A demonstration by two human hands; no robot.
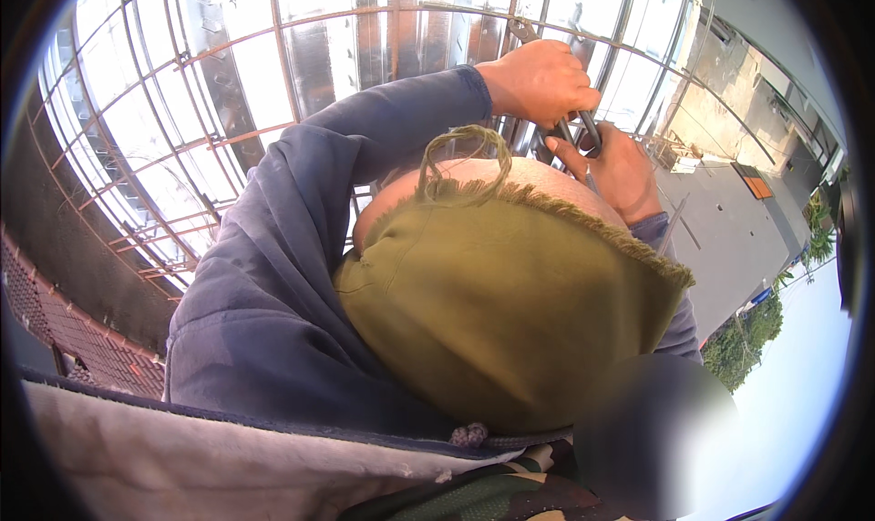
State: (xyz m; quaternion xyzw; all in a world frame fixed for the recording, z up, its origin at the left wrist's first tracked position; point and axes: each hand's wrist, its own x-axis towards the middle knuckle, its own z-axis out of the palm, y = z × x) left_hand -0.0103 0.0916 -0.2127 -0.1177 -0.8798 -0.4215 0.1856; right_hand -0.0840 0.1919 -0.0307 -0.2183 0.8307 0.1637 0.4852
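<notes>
The dark pincer-like tool (522, 30) runs through the left hand (540, 82), curled firmly around it; the right hand (623, 175), just below, is part-closed about the handle ends (grip partly hidden). Beyond the left hand stretches a rusty bar grid (395, 10); olive cloth (510, 302) lies nearer than both hands.

"What's the left arm (392, 124) doing?"
"It's bending at the elbow (296, 152); the left hand (542, 83) is curling at one o'clock."
"And the right hand (624, 170)?"
"It's gripping lower, at two o'clock, its thumb (567, 156) pointing toward ten."
</notes>
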